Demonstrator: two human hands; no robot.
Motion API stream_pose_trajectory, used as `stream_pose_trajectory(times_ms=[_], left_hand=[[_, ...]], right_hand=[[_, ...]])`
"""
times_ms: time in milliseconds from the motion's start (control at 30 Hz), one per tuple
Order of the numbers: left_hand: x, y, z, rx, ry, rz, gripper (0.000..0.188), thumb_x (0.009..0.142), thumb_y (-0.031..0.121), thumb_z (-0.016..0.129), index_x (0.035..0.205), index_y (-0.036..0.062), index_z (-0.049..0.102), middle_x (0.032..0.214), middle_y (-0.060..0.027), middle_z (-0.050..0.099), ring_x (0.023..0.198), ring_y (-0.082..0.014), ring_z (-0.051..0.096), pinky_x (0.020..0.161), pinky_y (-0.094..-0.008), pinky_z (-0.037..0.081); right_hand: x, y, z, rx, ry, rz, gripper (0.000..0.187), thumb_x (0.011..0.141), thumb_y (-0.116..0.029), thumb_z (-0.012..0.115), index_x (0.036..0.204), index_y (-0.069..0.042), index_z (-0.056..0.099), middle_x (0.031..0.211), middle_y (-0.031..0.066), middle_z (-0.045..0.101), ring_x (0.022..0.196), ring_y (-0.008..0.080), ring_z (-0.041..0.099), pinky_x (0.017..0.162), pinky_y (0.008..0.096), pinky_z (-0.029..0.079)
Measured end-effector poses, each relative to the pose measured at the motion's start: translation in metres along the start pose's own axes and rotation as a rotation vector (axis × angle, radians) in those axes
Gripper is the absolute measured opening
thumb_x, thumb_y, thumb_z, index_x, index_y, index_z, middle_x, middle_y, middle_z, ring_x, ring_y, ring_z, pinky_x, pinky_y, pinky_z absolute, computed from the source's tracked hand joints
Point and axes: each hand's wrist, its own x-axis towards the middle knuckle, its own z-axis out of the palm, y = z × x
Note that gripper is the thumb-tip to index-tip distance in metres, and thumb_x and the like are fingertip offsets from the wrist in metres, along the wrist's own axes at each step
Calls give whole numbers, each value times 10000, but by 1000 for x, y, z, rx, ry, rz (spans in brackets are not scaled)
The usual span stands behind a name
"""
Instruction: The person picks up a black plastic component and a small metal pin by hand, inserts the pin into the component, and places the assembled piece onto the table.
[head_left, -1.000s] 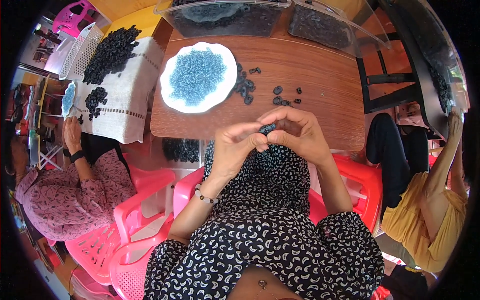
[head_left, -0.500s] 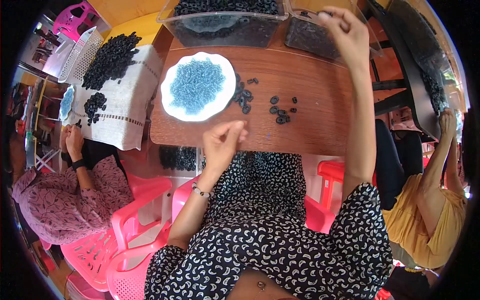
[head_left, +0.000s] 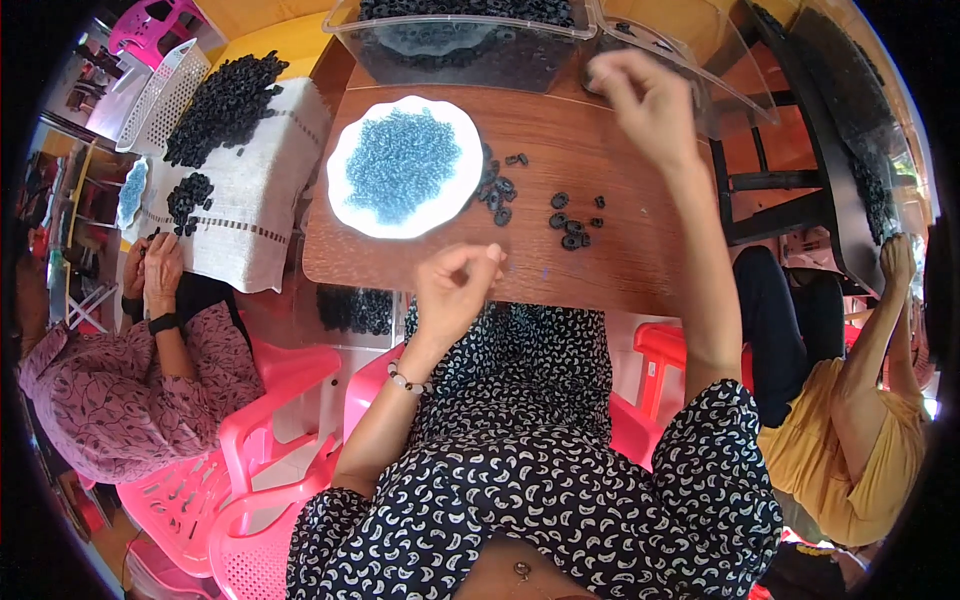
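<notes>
My left hand (head_left: 455,292) hovers at the table's front edge, thumb and fingers pinched together; what they hold, if anything, is too small to see. My right hand (head_left: 645,108) is over the far right of the table, near a clear bin (head_left: 690,75), its fingers bent and smeared by motion. Between and beyond the hands lie small black oval parts (head_left: 572,240) in a loose group. Another cluster of black parts (head_left: 497,192) rests against a white scalloped plate (head_left: 345,205), which holds a heap of small clear bluish pieces (head_left: 402,165).
A clear tub (head_left: 470,58) full of black parts stands at the table's back. Left, a co-worker's hands (head_left: 155,270) work by a cloth-covered table (head_left: 255,195) with black heaps. A person in yellow (head_left: 850,440) sits right, beside a black rack (head_left: 780,190). Pink chairs (head_left: 270,420) stand close.
My right hand has moved left and slightly nearer, away from the clear bin's inside. My left hand stays pinched and has shifted slightly right. The view has shifted a little.
</notes>
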Motion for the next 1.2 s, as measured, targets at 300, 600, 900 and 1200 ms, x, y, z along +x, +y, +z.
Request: stream_pose_trajectory(times_ms=[300,600,900,1200], left_hand=[[-2,7,5,15,-6,-14,179,966,153,696,911,-6,757,784,-25,697,630,-47,599,536,-197,456],[-2,3,2,47,-26,-14,217,984,162,677,913,-29,753,841,-46,720,677,-64,620,594,-207,496],[-1,2,5,34,5,10,185,965,167,697,896,10,765,760,-14,698,634,-41,594,548,-197,445],[-1,10,2,-74,64,-79,211,987,176,672,934,-8,761,787,-12,702,658,-39,582,580,-183,445]], right_hand=[[-54,3,64,-205,-345,-139,258,856,-112,725,1104,-47,697,1068,139,650,1055,338,548,941,418,469],[-57,2,78,-198,-385,-87,193,852,-114,713,1031,-42,712,1039,141,658,1043,349,557,930,431,473],[-65,-1,70,-154,-332,-118,152,837,-110,730,968,-42,692,994,129,667,985,339,577,886,426,482],[-87,-28,64,-81,-447,-374,146,781,-121,752,918,-93,708,958,94,635,978,304,550,879,398,482]])
